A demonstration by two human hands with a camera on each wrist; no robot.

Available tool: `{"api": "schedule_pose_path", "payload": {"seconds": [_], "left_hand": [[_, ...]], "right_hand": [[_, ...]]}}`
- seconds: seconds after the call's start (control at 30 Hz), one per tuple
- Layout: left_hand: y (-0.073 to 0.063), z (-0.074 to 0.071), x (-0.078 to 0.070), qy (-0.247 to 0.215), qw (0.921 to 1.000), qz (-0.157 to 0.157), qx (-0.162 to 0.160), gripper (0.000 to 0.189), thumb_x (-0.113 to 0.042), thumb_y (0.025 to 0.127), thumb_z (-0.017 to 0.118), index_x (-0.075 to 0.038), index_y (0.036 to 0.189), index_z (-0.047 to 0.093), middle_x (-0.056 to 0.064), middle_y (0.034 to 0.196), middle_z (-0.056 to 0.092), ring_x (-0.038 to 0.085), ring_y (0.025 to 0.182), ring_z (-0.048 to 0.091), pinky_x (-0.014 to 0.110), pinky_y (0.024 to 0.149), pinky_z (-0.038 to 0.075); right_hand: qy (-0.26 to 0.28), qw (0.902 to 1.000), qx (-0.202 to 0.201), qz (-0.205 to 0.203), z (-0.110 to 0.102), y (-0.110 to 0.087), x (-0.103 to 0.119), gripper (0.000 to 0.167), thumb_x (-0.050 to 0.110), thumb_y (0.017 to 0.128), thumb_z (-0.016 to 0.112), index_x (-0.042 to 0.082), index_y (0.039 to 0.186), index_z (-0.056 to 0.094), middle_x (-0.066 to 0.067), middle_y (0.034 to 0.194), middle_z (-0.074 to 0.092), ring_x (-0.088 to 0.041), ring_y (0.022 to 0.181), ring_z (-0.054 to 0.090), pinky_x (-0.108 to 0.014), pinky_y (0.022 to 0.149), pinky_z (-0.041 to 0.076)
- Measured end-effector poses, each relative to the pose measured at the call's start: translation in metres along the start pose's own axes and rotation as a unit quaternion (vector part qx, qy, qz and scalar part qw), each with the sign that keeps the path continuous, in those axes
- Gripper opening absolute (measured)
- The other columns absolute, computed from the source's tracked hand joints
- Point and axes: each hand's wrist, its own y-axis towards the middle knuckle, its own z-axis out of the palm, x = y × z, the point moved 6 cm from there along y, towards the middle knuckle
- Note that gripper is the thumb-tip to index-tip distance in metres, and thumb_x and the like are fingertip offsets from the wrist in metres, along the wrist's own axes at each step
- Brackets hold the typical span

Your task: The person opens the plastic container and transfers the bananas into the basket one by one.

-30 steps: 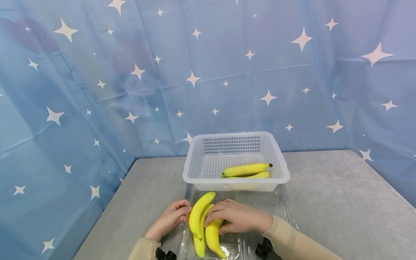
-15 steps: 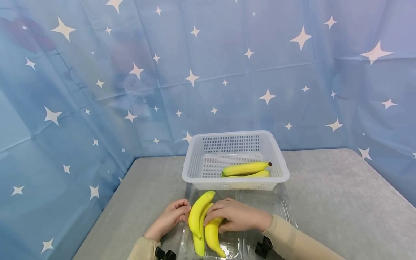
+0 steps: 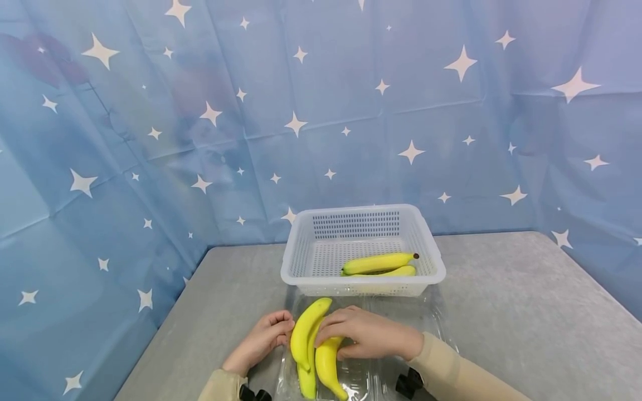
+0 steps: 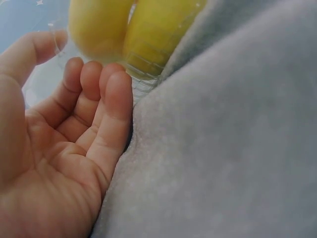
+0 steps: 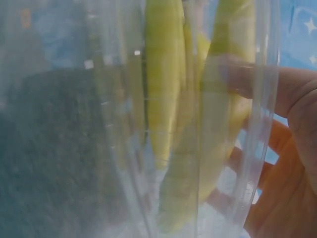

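Observation:
My right hand (image 3: 368, 334) grips a yellow banana (image 3: 327, 365) with its thumb and fingers, in a clear plastic container (image 3: 368, 384). Two more bananas lie left of it there, a curved banana (image 3: 303, 334) partly over a lower banana (image 3: 307, 383). My left hand (image 3: 263, 340) is at the container's left side. In the left wrist view its thumb (image 4: 52, 44) lies at the clear rim, with curled fingers (image 4: 116, 94) against the outer wall. Through the clear wall, the right wrist view shows the gripped banana (image 5: 218, 124) slanting beside the thumb.
Behind the container stands a white perforated basket (image 3: 363, 287) with bananas (image 3: 378, 262) at its front right. Both are on a grey table (image 3: 521, 312). A blue curtain with white stars (image 3: 346, 100) hangs at the back and sides.

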Motion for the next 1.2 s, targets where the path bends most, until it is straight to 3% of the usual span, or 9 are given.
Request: {"api": "schedule_pose_path", "payload": {"seconds": [0.23, 0.97, 1.2], "left_hand": [[0.000, 0.001, 0.000, -0.005, 0.9999, 0.013, 0.006, 0.011, -0.011, 0.099, 0.052, -0.006, 0.091, 0.057, 0.001, 0.079, 0.057, 0.008, 0.065, 0.058, 0.025, 0.064, 0.053], [-0.001, 0.001, -0.002, -0.006, 1.0000, 0.003, -0.004, 0.012, -0.011, 0.099, 0.052, -0.006, 0.090, 0.057, 0.001, 0.079, 0.057, 0.009, 0.066, 0.057, 0.025, 0.064, 0.054], [0.000, 0.001, -0.001, -0.006, 0.9999, 0.011, -0.002, 0.011, -0.011, 0.099, 0.053, -0.006, 0.090, 0.057, 0.001, 0.079, 0.056, 0.008, 0.066, 0.057, 0.025, 0.064, 0.053]], "right_hand": [[-0.010, 0.9999, -0.003, 0.000, -0.002, -0.001, 0.002, 0.044, 0.017, 0.087, 0.073, 0.027, 0.128, 0.059, 0.013, 0.128, 0.057, -0.007, 0.120, 0.051, -0.032, 0.102, 0.040], [-0.059, 0.9978, -0.028, -0.006, -0.013, -0.001, 0.011, 0.047, 0.020, 0.084, 0.076, 0.027, 0.127, 0.059, 0.011, 0.127, 0.057, -0.008, 0.119, 0.052, -0.033, 0.100, 0.041], [-0.069, 0.9960, -0.051, -0.021, -0.020, -0.002, 0.016, 0.048, 0.019, 0.083, 0.077, 0.026, 0.127, 0.059, 0.010, 0.126, 0.057, -0.010, 0.119, 0.052, -0.035, 0.100, 0.041]]}}
